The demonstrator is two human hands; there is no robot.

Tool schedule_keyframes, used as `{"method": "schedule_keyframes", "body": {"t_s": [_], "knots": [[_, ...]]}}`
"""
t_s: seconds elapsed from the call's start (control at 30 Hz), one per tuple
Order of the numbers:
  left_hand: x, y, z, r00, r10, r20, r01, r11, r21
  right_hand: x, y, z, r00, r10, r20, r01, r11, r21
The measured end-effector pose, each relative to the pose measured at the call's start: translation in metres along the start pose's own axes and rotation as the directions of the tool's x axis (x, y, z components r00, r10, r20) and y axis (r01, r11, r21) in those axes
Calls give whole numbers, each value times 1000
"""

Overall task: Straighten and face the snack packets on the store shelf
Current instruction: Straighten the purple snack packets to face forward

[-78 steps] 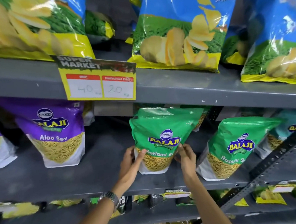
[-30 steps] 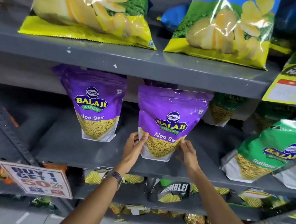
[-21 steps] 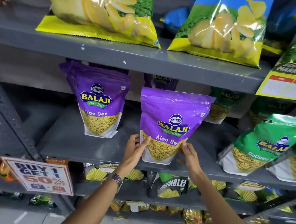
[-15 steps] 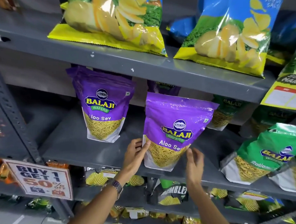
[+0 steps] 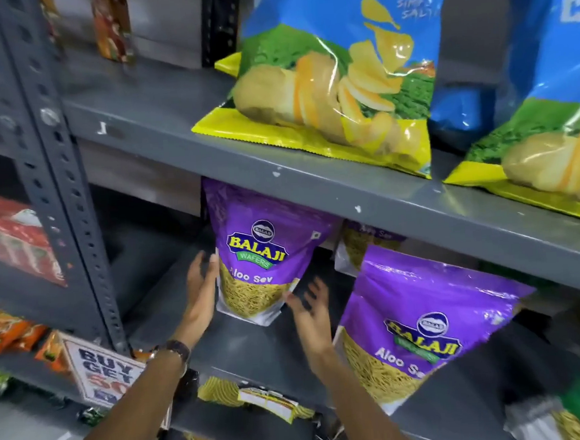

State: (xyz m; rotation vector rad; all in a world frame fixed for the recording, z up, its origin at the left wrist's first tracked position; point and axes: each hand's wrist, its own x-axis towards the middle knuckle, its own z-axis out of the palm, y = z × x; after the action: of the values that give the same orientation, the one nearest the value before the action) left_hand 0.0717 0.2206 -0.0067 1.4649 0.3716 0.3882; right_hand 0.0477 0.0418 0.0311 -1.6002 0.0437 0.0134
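On the middle shelf [image 5: 256,346] of a grey metal rack, my two hands close in on a purple pouch of Aloo Sev [image 5: 258,256] that stands near the left end, its printed front turned toward me and leaning a little. My left hand [image 5: 202,284] is open with fingers straight, the palm laid along the pouch's left edge and, as far as I can tell, touching it. My right hand [image 5: 308,308] is spread wide just beside the lower right corner, blurred, and holds nothing; whether a fingertip reaches the pouch I cannot tell.

A second purple pouch [image 5: 415,321] stands further right and nearer the shelf's front edge, and a third [image 5: 362,245] peeks out behind it. Big blue chip bags [image 5: 333,76] sit on the shelf above. A "Buy 1 Get 1" sign [image 5: 100,374] hangs at the lower left by the upright post [image 5: 63,187].

I judge the pouch to be light and soft: thin, glossy film, loosely filled with brittle noodles, puffed and ready to crumple or slide under a hard squeeze. The flat bottom gusset seems the stiffest part, so I would hold it low on both side seams with flat palms, press gently, and nudge the base square to the shelf edge rather than pinch the middle. The slick film could slip, and a push from the top would likely tip it backward.
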Motion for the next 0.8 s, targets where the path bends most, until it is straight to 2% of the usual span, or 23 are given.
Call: {"method": "schedule_keyframes", "body": {"t_s": [0.07, 0.1, 0.23, 0.47, 0.8], "knots": [[-1, 6, 2, 987, -18, 158, 30, 997, -74, 17, -8, 5, 996, 37, 86, -43, 996, 74], [-1, 6, 3, 984, -17, 179, 32, 996, -80, 21, -10, 6, 991, 48, 125, -58, 995, 79], [-3, 0, -4, 990, -46, 136, 56, 996, -72, 19, -9, 3, 986, 57, 154, -61, 998, 24], [-39, -3, -31, 987, -59, 151, 60, 998, 2, -18, 4, -6, 987, -18, 157, 11, 999, 48], [-71, -8, -40, 993, -50, 108, 57, 997, -58, -45, 14, -8, 985, -45, 166, 33, 997, 77]]}}
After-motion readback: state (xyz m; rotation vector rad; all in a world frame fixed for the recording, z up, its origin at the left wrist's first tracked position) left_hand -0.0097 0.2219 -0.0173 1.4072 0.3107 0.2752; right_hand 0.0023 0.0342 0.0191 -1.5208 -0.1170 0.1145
